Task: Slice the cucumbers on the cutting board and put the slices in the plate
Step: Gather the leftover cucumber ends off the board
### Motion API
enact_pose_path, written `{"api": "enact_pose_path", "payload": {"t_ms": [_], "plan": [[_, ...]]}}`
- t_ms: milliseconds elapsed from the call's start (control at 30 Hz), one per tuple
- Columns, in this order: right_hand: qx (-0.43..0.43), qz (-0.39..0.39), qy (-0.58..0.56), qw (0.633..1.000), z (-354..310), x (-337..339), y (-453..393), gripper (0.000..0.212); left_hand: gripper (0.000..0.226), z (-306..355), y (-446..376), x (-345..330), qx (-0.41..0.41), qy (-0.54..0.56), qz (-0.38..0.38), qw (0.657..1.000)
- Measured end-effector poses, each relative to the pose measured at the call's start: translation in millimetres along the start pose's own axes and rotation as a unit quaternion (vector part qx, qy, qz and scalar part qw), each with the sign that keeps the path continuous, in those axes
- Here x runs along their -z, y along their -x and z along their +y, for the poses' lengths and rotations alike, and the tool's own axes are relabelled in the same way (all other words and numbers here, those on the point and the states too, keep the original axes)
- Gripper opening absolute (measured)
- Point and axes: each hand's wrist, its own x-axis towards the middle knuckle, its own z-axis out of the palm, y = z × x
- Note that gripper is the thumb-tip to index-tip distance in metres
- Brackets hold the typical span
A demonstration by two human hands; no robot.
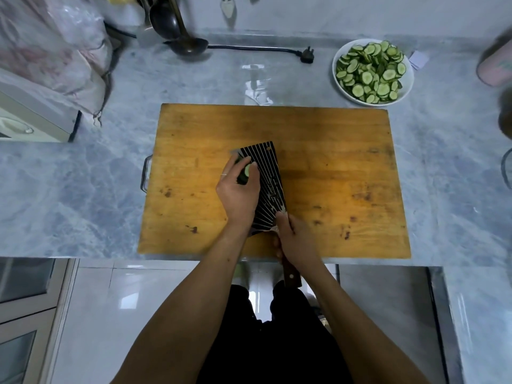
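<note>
My left hand (238,194) pinches a cucumber stub (245,173) against the cleaver (267,187) (blade tilted flat-ish), whose handle my right hand (294,239) grips.

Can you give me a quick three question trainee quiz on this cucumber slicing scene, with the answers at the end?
1. True or false: the plate already holds cucumber slices.
2. Which of the hands grips the cleaver? A) left B) right
3. Fill in: the left hand holds a cucumber piece over the ____ board.

Key: 1 true. 2 B, the right hand grips the handle. 3 cutting.
</note>
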Motion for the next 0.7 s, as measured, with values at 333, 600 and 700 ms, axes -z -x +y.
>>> {"api": "enact_pose_path", "payload": {"t_ms": [333,600,700], "plan": [[-0.026,0.043,-0.114,0.992,-2,-8,29,0.037,0.044,12,9,10,0.015,0.021,-0.132,0.991],[-0.033,0.089,-0.153,0.984,20,-10,82,0.035,0.056,43,55,40,0.095,0.110,-0.182,0.972],[-0.039,0.093,-0.159,0.982,37,-11,108,0.037,0.063,41,83,50,0.087,0.121,-0.185,0.971]]}}
